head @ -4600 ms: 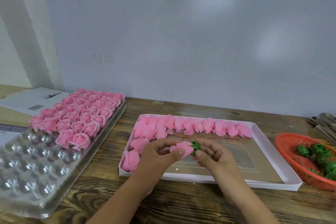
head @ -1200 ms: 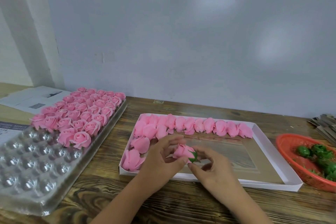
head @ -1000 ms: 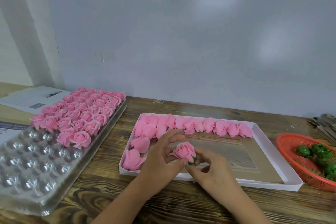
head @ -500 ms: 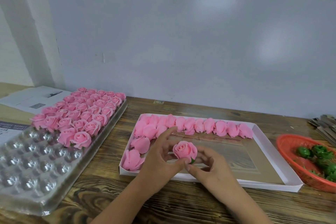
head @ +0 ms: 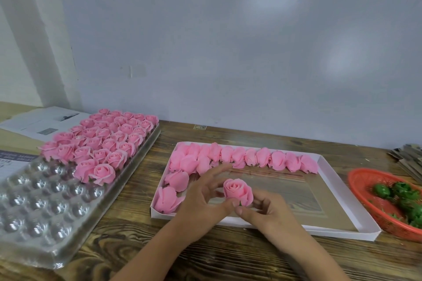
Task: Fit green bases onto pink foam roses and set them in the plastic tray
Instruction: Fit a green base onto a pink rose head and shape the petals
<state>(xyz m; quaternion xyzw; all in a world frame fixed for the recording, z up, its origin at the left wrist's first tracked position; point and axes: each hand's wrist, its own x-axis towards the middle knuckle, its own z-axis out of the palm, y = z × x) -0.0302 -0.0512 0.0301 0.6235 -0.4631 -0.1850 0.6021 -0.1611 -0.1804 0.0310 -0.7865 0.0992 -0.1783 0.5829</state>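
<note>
Rose in hand: pink foam rose (head: 238, 191), bloom facing up toward the camera, sits at lower centre of the frame above the near edge of the white cardboard box (head: 328, 166); a sliver of green base (head: 240, 203) shows under it, so the base looks fitted.
Left hand (head: 203, 203): thumb and lower fingers pinch the rose's left side, the upper fingers spread loosely, probably steadying the bloom for a check.
Right hand (head: 265, 212): thumb and fingers curled under the rose at the base, likely pressing it home.
Clear plastic tray (head: 34, 207): left of the frame, far cups filled with finished roses (head: 102, 141) upright, near cups vacant, apparently filled row by row toward the person.
Unfitted roses (head: 251, 157): lying on their sides along the box's far and left edges, within easy reach.
Spare green bases (head: 402, 196): piled in the red mesh basket (head: 365, 180) at right, beside the right hand.
Writing: printed sheets (head: 43, 121) at far left carry text too blurred to read; no brand visible.
</note>
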